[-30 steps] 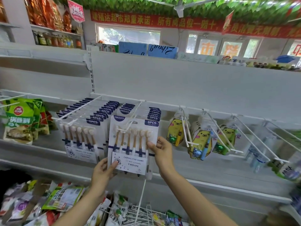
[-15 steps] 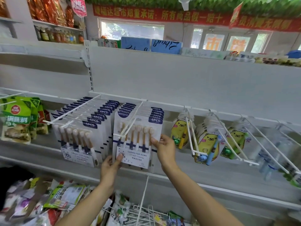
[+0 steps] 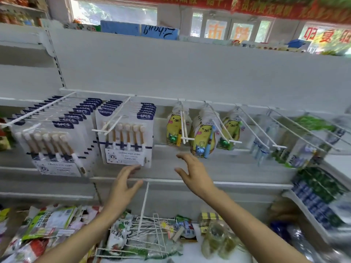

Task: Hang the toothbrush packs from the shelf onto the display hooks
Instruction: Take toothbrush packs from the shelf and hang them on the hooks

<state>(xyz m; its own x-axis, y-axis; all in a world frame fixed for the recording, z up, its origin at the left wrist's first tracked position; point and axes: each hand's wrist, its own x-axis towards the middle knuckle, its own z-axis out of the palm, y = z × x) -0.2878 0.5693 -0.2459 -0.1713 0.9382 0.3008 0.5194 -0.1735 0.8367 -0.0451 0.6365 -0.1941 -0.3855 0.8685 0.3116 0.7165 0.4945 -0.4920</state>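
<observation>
Six brushes show through the front toothbrush pack (image 3: 125, 138), which hangs on a white display hook (image 3: 112, 121) at the front of a row of like packs. Your left hand (image 3: 123, 184) sits just below that pack's bottom edge, fingers spread and relaxed, the fingertips near the lower corner; whether they touch it you cannot tell from this view. Your right hand (image 3: 195, 172) is held out to the right of the pack, apart from it, fingers spread and holding nothing.

To the left, a second row of toothbrush packs (image 3: 55, 141) hangs on its own long hook (image 3: 40, 109). To the right of your hands, yellow bear packs (image 3: 204, 138) hang on further hooks, and beyond them are blurred clear packages (image 3: 264, 147) on more hooks. All of the hooks come off a white rail on the back panel (image 3: 190, 73) of the white shelf unit.

Below your arms, a lower shelf (image 3: 190, 182) edge runs across, and under it lie loose snack bags (image 3: 49, 223), a white wire rack (image 3: 150, 230) and a clear bottle (image 3: 218, 236).
</observation>
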